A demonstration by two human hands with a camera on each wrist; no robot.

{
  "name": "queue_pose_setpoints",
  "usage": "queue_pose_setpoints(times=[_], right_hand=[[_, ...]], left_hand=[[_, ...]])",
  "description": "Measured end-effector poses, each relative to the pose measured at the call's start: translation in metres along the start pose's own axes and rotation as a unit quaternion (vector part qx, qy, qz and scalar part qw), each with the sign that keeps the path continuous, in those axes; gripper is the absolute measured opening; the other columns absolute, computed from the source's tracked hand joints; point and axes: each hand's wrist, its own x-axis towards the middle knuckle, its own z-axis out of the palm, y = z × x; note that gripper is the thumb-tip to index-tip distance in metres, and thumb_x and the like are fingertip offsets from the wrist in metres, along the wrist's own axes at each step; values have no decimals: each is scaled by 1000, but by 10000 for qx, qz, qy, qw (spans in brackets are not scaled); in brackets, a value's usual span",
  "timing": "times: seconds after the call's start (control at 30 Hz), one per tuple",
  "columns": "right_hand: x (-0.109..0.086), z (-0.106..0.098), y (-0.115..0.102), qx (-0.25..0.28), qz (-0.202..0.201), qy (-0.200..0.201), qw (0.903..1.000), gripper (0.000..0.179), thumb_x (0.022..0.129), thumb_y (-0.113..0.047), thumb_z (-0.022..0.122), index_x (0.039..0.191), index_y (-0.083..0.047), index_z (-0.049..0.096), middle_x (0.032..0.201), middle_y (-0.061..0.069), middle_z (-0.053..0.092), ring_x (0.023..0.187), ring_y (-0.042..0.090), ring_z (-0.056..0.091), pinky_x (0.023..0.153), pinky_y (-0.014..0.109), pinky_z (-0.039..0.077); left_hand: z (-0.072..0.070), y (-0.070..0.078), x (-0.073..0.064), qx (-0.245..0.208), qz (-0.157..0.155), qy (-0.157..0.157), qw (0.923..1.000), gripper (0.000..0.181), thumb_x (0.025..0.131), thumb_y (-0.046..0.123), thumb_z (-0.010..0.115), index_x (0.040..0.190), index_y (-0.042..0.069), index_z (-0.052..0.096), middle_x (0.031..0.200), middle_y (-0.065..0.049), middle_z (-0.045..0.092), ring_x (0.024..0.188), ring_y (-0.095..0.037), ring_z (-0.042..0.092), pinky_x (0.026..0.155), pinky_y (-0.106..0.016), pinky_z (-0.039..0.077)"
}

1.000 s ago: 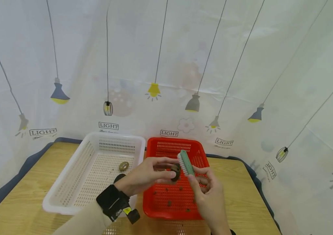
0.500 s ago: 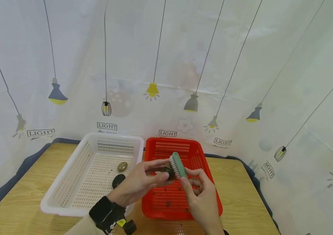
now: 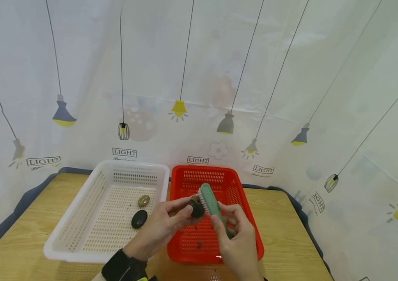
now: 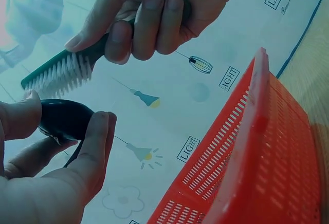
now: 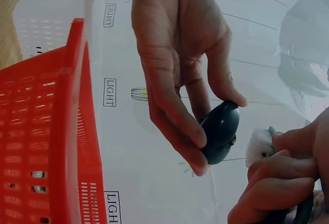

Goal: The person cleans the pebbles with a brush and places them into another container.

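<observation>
Over the red basket [image 3: 185, 257], my left hand [image 3: 158, 226] pinches a smooth dark stone [image 3: 197, 210] between thumb and fingers. A patch of brown dirt shows on the stone's upper part in the head view. My right hand [image 3: 239, 238] grips a green scrubbing brush [image 3: 207, 197] by its handle, thumb along its back. Its white bristles [image 4: 64, 75] face the stone, right at its side in the head view; the left wrist view shows them just above the stone [image 4: 66, 118]. The right wrist view shows the stone [image 5: 221, 131] glossy and dark.
Left of the red basket stands a white basket [image 3: 53, 249] holding a brown stone [image 3: 143, 201] and a black stone [image 3: 139, 219]. Small dirt crumbs [image 3: 199, 244] lie on the red basket's floor. Both baskets stand on a wooden table [image 3: 286, 234] before a curtain [image 3: 276, 78] printed with lamps.
The brush has come left against the stone, and the stone has turned to show more of its dark side. The left wrist has moved lower, uncovering the black stone in the white basket.
</observation>
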Motion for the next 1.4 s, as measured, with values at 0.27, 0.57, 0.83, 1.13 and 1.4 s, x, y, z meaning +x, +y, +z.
queue_pose_setpoints(times=[0.27, 0.57, 0.83, 1.13, 1.4], right_hand=[[-3, 14, 4, -517, -471, -44, 9975, 24, 110, -17, 85, 129, -10, 73, 131, 14, 87, 84, 6, 77, 77, 24, 68], [-6, 20, 9, -547, -527, -79, 9971, 21, 108, -14, 86, 122, -9, 72, 138, 21, 84, 83, 6, 79, 74, 23, 69], [-4, 22, 11, -694, -131, 90, 9975, 20, 111, -18, 84, 125, -9, 73, 139, 16, 85, 96, 8, 82, 82, 33, 75], [-4, 31, 13, -409, -78, -8, 9991, 22, 111, -22, 84, 124, -8, 73, 144, 18, 82, 96, 13, 83, 77, 27, 72], [2, 25, 18, -507, 397, 84, 9979, 22, 111, -18, 83, 128, -8, 74, 127, 14, 88, 90, 9, 77, 72, 22, 67]], left_hand=[[0, -4, -10, 290, 417, 30, 9987, 65, 122, 27, 66, 172, -10, 46, 173, -34, 54, 136, -16, 78, 118, -30, 65], [3, -9, -10, 672, 558, 471, 9951, 62, 122, 26, 66, 170, -8, 50, 167, -32, 60, 131, -19, 81, 116, -32, 67], [0, -8, -9, 352, 547, 482, 9967, 63, 123, 28, 64, 172, -7, 48, 174, -30, 55, 146, -34, 73, 120, -34, 65], [0, -13, -2, -67, 357, 407, 9985, 66, 122, 27, 63, 173, -11, 43, 177, -34, 48, 141, -21, 75, 121, -34, 63], [-4, -12, 0, -384, 337, 522, 9973, 66, 122, 29, 62, 173, -10, 44, 180, -36, 45, 152, -33, 68, 123, -35, 61]])
